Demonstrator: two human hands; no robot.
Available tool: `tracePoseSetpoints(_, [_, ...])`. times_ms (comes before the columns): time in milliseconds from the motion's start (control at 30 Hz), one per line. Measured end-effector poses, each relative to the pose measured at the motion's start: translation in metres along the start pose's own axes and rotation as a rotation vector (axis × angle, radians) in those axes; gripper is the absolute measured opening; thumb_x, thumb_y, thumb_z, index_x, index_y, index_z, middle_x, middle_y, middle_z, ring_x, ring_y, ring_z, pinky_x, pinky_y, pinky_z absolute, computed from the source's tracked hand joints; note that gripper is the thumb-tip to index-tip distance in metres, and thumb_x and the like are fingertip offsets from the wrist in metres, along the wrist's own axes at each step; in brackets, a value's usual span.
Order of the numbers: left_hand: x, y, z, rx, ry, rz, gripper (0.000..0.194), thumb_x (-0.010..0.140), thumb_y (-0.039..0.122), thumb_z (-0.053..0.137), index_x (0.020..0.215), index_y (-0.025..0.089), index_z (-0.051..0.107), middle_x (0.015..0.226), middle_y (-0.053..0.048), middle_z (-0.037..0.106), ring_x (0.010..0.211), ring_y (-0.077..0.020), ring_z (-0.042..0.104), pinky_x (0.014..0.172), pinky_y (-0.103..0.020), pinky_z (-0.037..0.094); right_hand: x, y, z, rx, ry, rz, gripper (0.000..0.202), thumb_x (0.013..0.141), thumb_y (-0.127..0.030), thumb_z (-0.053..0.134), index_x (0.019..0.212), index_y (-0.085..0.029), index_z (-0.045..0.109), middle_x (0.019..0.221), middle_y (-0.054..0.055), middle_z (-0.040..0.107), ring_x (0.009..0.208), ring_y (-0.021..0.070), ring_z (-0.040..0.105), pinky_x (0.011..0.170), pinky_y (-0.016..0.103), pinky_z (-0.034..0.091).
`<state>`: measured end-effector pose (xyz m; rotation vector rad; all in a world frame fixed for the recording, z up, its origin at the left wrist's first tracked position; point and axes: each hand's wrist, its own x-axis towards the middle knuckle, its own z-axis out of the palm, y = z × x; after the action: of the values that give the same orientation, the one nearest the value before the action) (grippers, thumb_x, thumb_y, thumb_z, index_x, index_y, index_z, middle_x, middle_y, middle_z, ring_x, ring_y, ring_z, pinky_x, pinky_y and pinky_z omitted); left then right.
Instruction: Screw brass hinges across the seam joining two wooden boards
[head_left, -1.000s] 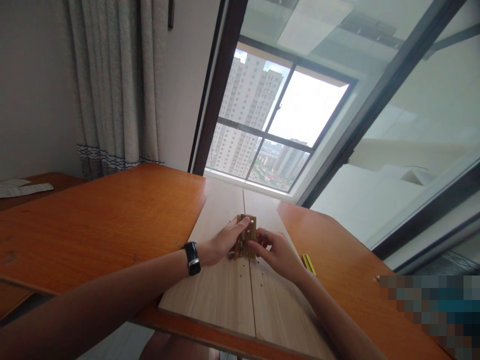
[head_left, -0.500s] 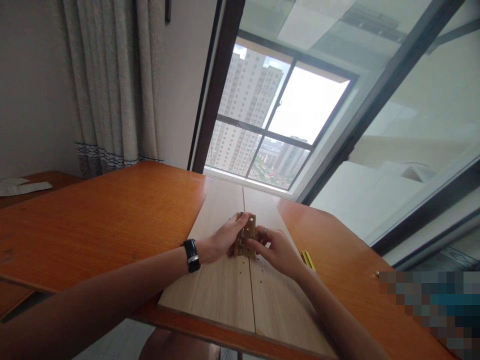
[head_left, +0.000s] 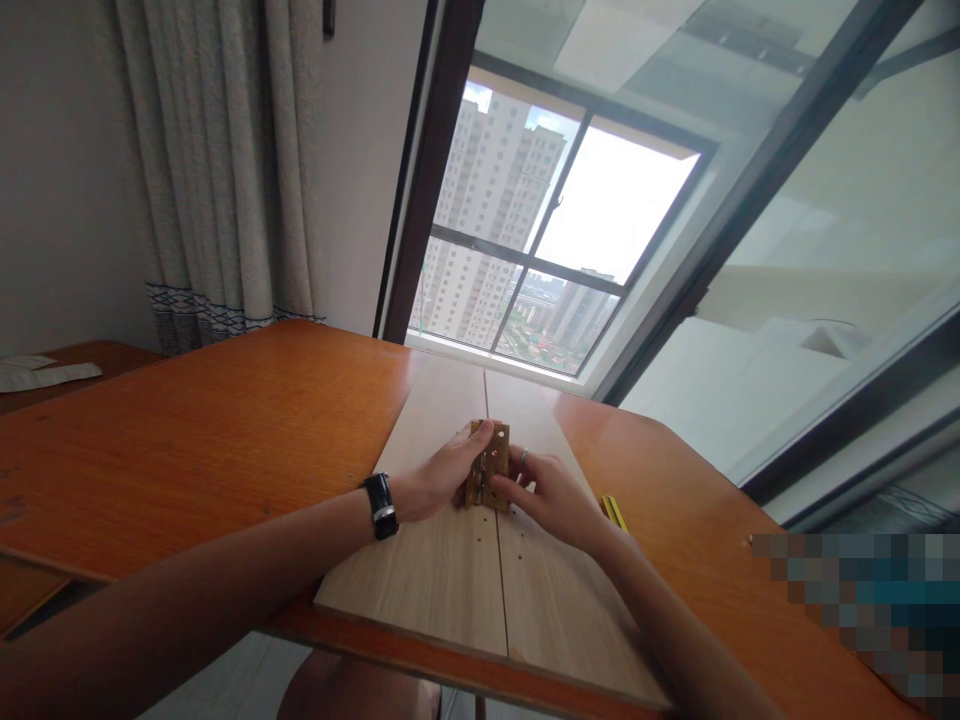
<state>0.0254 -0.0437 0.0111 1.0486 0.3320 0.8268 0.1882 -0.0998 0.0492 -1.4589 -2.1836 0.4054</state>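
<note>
A brass-coloured hinge (head_left: 495, 462) with screw holes is held up between my two hands, above two pale wooden boards (head_left: 442, 585) lying side by side. My left hand (head_left: 446, 475) is closed on its left part, thumb across the top. On the right leaf, the thumb of my right hand (head_left: 544, 490) presses the front while the other fingers curl behind. Several small dark holes dot the boards just below the hinge. A narrow gap runs between the boards.
The boards rest on an orange-brown wooden table (head_left: 247, 420). A yellow and black object (head_left: 615, 512) lies right of the boards, close to my right forearm. Beyond the table stand a framed window (head_left: 525, 265) and a grey curtain (head_left: 217, 170). Pale strips (head_left: 49, 375) lie at far left.
Both hands keep their hold on the hinge, which has tilted very slightly. The whole view has shifted a little.
</note>
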Motion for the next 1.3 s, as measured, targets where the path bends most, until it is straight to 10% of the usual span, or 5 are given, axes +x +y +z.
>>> tracePoseSetpoints(1300, [-0.0015, 0.0029, 0.0036, -0.023, -0.023, 0.003, 0.059, 0.087, 0.066, 0.061, 0.118, 0.016, 0.053, 0.088, -0.006, 0.067, 0.077, -0.0176, 0.067, 0.073, -0.029, 0.052, 0.0001, 0.0034, 0.0016, 0.012, -0.005, -0.003, 0.023, 0.085, -0.036, 0.068, 0.098, -0.017, 0.065, 0.079, 0.004, 0.072, 0.068, 0.0178, 0.060, 0.063, 0.029, 0.048])
